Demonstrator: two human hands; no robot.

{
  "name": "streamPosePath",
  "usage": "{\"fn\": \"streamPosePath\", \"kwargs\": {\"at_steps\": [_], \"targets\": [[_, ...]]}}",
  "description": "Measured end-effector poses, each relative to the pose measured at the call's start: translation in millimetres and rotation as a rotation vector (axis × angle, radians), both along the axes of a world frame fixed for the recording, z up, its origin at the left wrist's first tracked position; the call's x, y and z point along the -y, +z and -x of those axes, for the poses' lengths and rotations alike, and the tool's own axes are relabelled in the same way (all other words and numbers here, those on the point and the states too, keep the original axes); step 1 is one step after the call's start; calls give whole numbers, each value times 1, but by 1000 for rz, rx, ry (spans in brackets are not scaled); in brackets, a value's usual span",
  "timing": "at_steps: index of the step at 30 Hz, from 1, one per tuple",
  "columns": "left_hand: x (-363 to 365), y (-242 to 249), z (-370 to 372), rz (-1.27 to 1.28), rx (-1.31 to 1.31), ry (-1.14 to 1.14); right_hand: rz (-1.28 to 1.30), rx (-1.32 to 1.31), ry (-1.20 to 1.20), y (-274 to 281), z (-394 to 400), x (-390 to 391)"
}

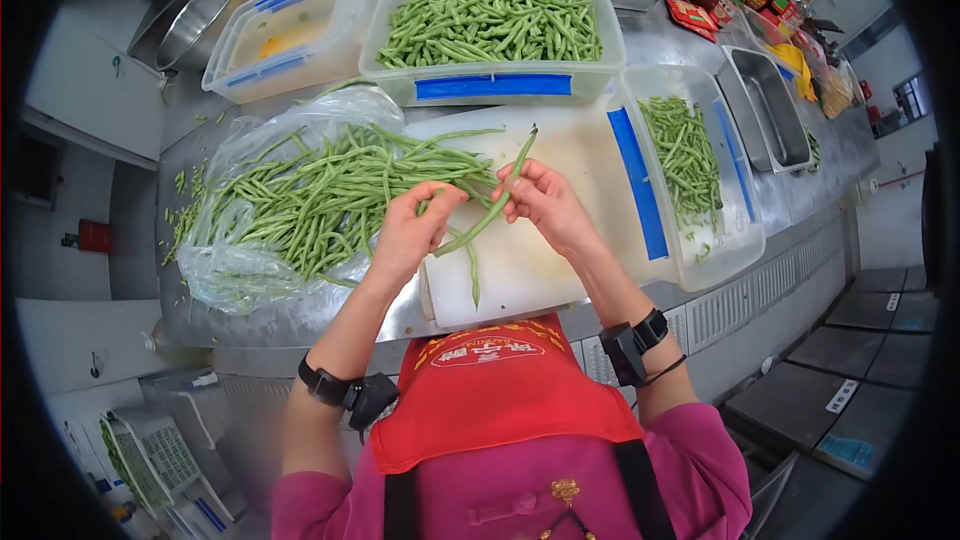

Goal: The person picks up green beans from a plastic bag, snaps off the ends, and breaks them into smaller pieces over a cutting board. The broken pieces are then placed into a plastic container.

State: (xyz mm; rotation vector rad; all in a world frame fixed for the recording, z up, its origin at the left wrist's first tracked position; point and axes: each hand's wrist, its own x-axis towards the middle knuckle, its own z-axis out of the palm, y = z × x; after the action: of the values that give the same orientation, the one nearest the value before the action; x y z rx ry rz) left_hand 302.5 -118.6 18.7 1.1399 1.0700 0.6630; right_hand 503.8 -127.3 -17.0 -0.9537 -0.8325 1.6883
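My right hand pinches a long green bean at its middle, which slants across the front of me with its tip pointing up and away. Just to the left, my left hand has thumb and fingertips pressed together; whatever is between them is too small to make out. Both hands hover over the near-left part of a white cutting board. Beside my left hand, a heap of long whole green beans spills from a clear plastic bag, some lying over the board's edge.
A clear bin of snapped beans stands behind the board. On the right, a tilted clear bin holds more bean pieces, with a steel pan beyond. An orange-stained clear bin sits back left. Bean scraps litter the steel counter.
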Motion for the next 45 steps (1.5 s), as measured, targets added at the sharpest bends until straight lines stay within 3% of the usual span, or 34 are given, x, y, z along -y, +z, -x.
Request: {"fn": "streamPosePath", "kwargs": {"at_steps": [2, 5, 6, 9, 12, 15, 18, 22, 25, 26, 29, 33, 36, 37, 39, 41, 43, 45], "targets": [[-6, -6, 1, 125, -80, -139, -52, 36, 50, 4, 4, 2], [-5, -23, -1, 45, -72, -413, -164, 107, 47, 11, 6, 4], [3, -21, -8, 120, 8, -253, -208, 131, 33, 12, 6, 4], [9, -6, -11, 31, -155, -161, -218, 170, -209, 13, -1, -1], [13, 2, -11, -116, -358, -273, -185, 179, -332, 17, -1, -5], [15, 4, -7, -477, -199, -594, -29, 88, -270, -8, -5, -9], [19, 17, -8, -322, 93, -703, 39, 122, -277, -23, -9, -16], [-1, -6, -3, 149, 474, 10, -36, 162, -215, -8, -4, -3], [-6, -6, -5, 94, 170, -44, -121, 206, -188, -6, 6, 2], [-1, -5, -12, 50, -54, -52, -158, 241, -197, -9, 11, 5], [5, -1, -26, -508, -484, -169, -192, 258, -180, -5, 17, 10], [7, -8, -28, -950, -288, -150, -30, -45, -99, -2, 13, 13], [8, 1, -26, -1084, -239, -229, 105, -309, -85, 3, 0, 13], [10, 0, -25, -1003, -191, -181, 144, -389, -99, 5, -8, 12], [13, -1, -23, -839, -100, -79, -32, -134, -304, 10, -38, 8], [1, -17, -12, -357, 195, 122, -310, 458, -632, 21, -85, 5], [-4, -24, -6, -8, 389, 273, -324, 1244, -823, 46, -117, 6], [-7, -26, -6, 191, 497, 382, -630, 1544, -822, 47, -111, 6]]}}
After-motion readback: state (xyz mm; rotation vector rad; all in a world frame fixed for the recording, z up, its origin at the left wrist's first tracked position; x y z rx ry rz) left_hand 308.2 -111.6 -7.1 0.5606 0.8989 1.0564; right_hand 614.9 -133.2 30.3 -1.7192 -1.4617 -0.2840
